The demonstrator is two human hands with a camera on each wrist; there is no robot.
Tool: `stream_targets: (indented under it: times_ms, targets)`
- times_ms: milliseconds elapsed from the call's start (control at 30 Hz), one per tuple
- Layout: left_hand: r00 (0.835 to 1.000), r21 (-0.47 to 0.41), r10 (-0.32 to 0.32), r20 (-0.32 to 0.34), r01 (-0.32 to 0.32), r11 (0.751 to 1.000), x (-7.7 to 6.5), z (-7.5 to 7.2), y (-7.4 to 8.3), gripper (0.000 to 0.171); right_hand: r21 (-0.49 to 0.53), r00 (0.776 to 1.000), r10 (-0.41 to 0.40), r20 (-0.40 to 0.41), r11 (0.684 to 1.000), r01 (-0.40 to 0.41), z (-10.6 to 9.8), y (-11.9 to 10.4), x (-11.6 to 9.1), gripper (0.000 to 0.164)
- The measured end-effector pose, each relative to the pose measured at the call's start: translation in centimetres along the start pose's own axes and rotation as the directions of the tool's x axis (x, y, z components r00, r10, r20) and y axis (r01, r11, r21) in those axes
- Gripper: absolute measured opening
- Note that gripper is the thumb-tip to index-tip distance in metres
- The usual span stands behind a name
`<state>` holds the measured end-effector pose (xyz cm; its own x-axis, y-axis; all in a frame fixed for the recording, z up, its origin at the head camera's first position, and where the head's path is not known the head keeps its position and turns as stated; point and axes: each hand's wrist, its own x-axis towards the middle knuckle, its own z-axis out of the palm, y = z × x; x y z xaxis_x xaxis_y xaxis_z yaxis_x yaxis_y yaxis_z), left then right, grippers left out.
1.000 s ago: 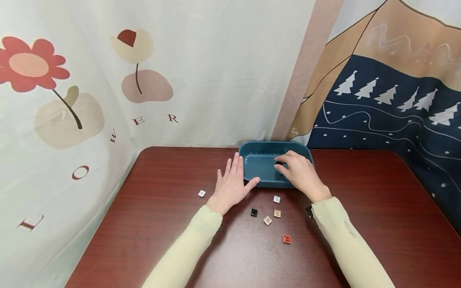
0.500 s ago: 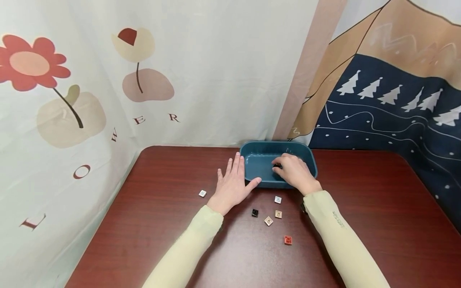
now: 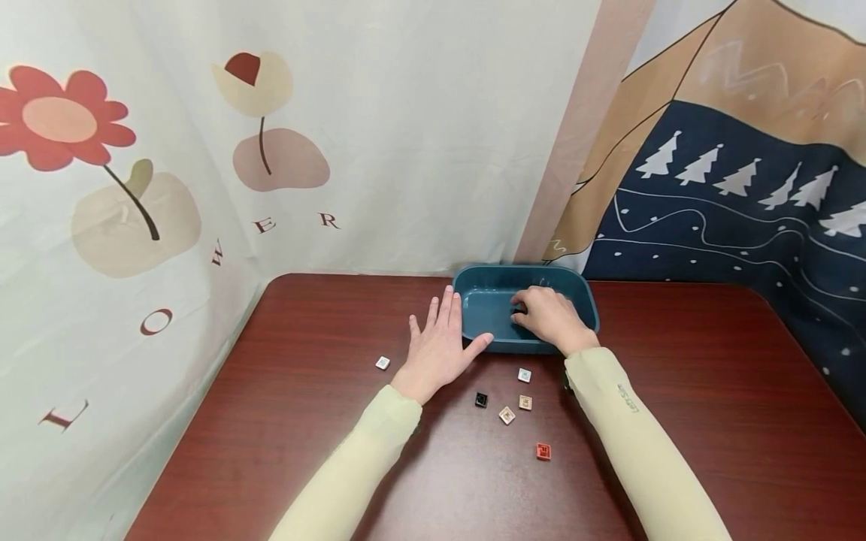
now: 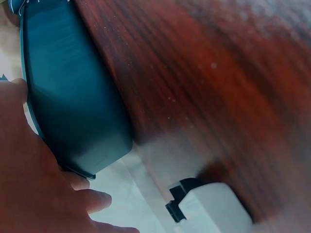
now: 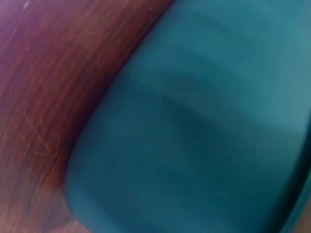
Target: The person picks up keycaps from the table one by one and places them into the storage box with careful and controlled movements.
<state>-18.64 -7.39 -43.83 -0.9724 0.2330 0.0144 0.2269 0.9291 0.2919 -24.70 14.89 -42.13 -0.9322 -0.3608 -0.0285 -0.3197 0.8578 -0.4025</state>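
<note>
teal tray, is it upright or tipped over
Upright: in the head view the teal tray sits on the table, its open top facing up, the right hand reaching inside.

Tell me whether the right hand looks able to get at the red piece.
Probably yes: the right hand would first have to lift out of the blue tray, but nothing covers the red piece on the table.

Six keycaps [image 3: 507, 415] visible (two beige, two white, black, red); one tray [image 3: 485, 308].
</note>
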Motion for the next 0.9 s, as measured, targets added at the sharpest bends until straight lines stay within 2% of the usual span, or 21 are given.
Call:
stream_targets:
  times_ms: [133,233,467,633,900]
  targets:
    - [1.0,-0.003,0.001,0.002,-0.001,1.0,0.0,0.0,0.1,0.099,0.019,1.0,0.025,-0.01,1.0,-0.025,-0.4,0.2,-0.5,0.038]
    - [1.0,-0.012,0.001,0.002,-0.001,1.0,0.0,0.0,0.0,0.1,0.017,0.998,0.018,-0.059,1.0,-0.017,-0.9,0.2,-1.3,0.039]
    - [1.0,-0.021,0.0,-0.01,0.0,1.0,0.0,-0.1,-0.1,0.099,-0.119,0.975,-0.099,-0.198,0.99,0.077,-1.7,-0.2,-3.8,0.044]
    - [1.0,-0.032,-0.002,-0.01,0.001,0.999,0.0,-0.1,-0.1,0.1,-0.167,0.964,-0.148,-0.221,0.979,0.112,-2.0,-0.5,-5.5,0.048]
    - [1.0,-0.022,-0.007,-0.002,0.007,1.0,-0.1,0.1,0.2,0.1,-0.168,0.948,-0.186,-0.256,0.975,0.146,-2.2,-1.1,-7.9,0.054]
